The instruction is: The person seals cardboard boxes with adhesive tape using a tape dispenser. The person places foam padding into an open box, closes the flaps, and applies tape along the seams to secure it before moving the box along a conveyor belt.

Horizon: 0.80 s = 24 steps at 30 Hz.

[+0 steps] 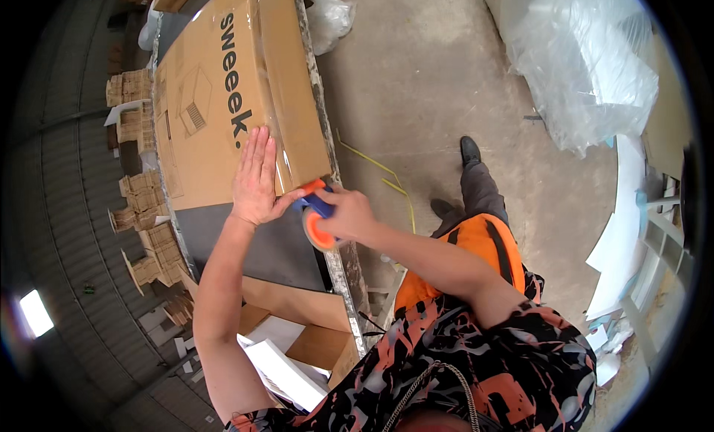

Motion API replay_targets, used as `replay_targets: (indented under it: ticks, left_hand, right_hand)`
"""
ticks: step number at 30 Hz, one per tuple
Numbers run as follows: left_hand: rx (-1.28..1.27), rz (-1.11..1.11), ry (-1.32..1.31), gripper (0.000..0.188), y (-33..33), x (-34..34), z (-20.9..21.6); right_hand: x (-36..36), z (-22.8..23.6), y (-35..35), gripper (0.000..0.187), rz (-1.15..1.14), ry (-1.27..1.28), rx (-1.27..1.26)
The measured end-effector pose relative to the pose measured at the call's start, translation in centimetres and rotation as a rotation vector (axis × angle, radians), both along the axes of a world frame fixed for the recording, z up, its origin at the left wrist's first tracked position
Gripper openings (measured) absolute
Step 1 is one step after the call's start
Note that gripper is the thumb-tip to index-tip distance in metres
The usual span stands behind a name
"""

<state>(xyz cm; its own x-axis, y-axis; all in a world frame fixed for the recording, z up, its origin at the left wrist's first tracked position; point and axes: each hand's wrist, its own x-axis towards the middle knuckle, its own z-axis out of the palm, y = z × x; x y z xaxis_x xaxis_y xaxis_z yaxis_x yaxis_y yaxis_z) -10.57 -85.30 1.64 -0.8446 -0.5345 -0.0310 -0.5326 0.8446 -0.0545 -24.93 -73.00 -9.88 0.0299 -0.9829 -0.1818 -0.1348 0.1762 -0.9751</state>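
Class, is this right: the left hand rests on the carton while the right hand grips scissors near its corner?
Not quite: the right hand grips a tape dispenser, not scissors, as the head view shows. The left hand does rest on the carton.

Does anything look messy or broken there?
Yes, a bit. A yellow strip lies bent on the floor, left of the shoes, like something dropped. The table's edge looks scuffed, with patchy colour. No clear damage shows on the box under the left hand.
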Motion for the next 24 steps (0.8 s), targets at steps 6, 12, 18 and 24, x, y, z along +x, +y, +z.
replay_targets:
  ticks: [6,12,18,24]
  left_hand:
    - [0.154,0.148,-0.038,0.104,0.3,-2.5,1.8]
    - [0.131,0.141,-0.776,0.069,-0.3,-7.9,0.5]
    - [0.029,0.064,-1.172,0.062,-5.5,-10.3,-1.5]
    - [0.019,0.037,-1.188,0.064,-12.5,-12.8,-1.8]
  right_hand:
    - [0.4,2.5,-2.9,0.038,0.468,0.191,-0.208]
    - [-15.2,-1.6,-4.3,0.049,0.542,0.449,0.125]
    - [-25.4,0.1,-9.6,0.050,0.155,0.550,0.116]
    - [-28.0,1.1,-16.3,0.053,-0.028,0.574,0.088]
